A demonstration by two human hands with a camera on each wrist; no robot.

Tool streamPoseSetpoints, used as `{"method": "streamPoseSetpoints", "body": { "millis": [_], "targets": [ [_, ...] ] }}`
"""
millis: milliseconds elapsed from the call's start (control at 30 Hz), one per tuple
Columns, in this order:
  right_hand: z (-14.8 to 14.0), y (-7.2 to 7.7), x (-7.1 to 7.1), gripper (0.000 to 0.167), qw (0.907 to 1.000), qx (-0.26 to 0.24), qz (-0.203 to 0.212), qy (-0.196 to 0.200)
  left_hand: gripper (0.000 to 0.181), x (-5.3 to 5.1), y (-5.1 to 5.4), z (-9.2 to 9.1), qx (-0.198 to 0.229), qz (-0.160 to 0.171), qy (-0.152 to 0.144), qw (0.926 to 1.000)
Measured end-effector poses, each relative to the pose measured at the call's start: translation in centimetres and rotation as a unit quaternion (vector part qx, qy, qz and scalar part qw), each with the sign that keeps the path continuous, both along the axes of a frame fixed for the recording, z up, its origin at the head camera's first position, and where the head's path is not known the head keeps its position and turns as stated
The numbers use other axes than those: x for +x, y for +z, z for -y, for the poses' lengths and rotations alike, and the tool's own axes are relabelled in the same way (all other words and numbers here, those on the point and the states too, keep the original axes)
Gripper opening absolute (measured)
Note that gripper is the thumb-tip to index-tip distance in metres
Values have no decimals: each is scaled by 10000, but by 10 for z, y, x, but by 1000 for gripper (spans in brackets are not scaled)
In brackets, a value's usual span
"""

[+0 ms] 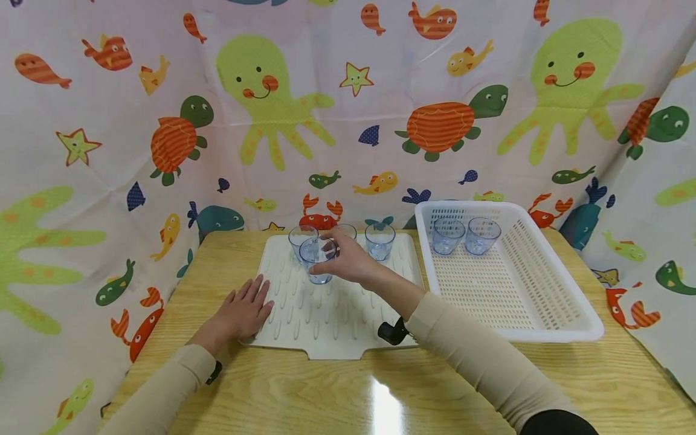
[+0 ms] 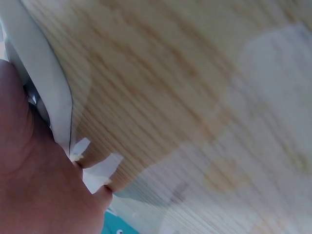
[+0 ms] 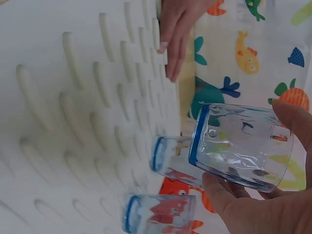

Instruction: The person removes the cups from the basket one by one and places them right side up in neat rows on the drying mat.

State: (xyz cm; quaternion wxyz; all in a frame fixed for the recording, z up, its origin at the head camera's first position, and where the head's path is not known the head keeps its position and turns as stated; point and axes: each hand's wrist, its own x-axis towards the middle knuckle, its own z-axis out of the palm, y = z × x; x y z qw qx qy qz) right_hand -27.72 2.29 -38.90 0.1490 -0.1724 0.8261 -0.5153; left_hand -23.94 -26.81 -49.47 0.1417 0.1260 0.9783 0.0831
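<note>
My right hand (image 1: 348,258) grips a clear bluish drinking glass (image 1: 311,257) around its upper part, thumb on one side and fingers on the other. In the right wrist view this glass (image 3: 243,146) has a blue base, which looks raised off the white ridged draining board (image 1: 326,320). Behind it on the board stand three similar glasses: a left one (image 1: 298,234), a middle one (image 1: 346,229) partly hidden by my hand, and a right one (image 1: 380,243). My left hand (image 1: 243,311) rests at the board's left edge, fingers extended; the left wrist view shows the hand (image 2: 44,185) beside that edge.
A white perforated plastic basket (image 1: 544,329) stands to the right of the board, with two more glasses (image 1: 481,237) at its back left. Everything sits on a wooden table (image 1: 272,386). A sea-animal printed curtain (image 1: 337,151) hangs around the back and sides.
</note>
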Motion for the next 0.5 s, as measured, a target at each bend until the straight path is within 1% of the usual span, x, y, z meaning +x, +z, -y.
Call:
{"method": "streamPoseSetpoints", "body": {
  "millis": [67,100,200,367,500],
  "targets": [
    [4,-6,-1,80,10000,-4,34,-15,74,0,-2,0,-93,7,18,10000],
    [6,-9,-1,80,10000,-4,43,-23,73,0,-1,-1,-105,17,29,9999],
    [11,-18,-3,80,10000,5,15,-96,73,-1,-6,1,-146,-58,24,9999],
    [19,-31,-7,81,9996,109,-160,-227,71,-3,-11,3,-178,-193,-25,9997],
    [28,-38,-8,82,9985,322,-326,-294,71,-4,-12,3,-182,-194,-22,9996]
  ]
}}
